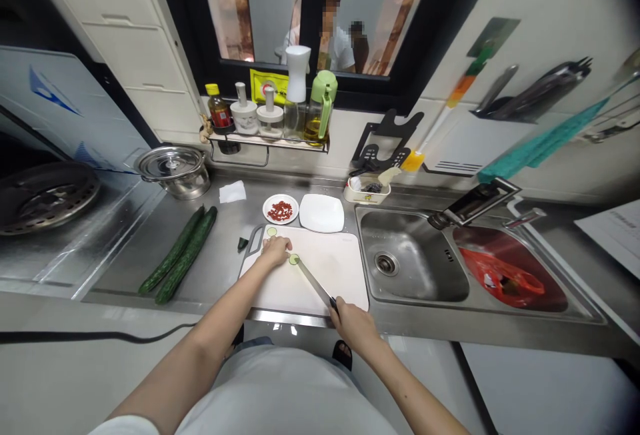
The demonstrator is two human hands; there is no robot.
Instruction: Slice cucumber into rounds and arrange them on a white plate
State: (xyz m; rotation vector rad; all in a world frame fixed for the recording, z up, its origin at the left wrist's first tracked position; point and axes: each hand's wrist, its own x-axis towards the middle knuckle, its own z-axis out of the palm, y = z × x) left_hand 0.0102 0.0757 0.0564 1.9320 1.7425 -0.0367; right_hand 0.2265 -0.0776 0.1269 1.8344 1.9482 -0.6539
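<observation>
Knife (315, 282): one, in our right hand (354, 326), its fingers wrapped round the handle. The long axis runs slantwise from those fingers, forward and leftward, its tip ending close to the left fingers.

Slice (293, 260): one, green-rimmed, at the knife's tip and just right of the left fingers. Of our two hands, the left is by far the nearer; the right reaches it only by the blade's length. Whether the blade touches or overlies it, we cannot tell.

Left hand (275, 252): fingers bent, lowered over the board (345, 268); whether they pin anything beneath, we cannot tell.

Second slice (271, 230): one, flat on the board, just beyond the left fingers, by the board's grip slot.

Offcut (243, 244): one, dark green, on the worktop (225, 268), left of the left fingers and off the board.

Cucumbers (187, 255): two, side by side, well left of the left fingers, long axes slanting away from us and rightward.

Dish (267, 214): one, round, beyond the left fingers, bearing red bits (281, 211).

Plate (321, 212): one, white, beside the dish, forward and right of the left fingers.

Sink (415, 228): right of and beyond the right fingers.
</observation>
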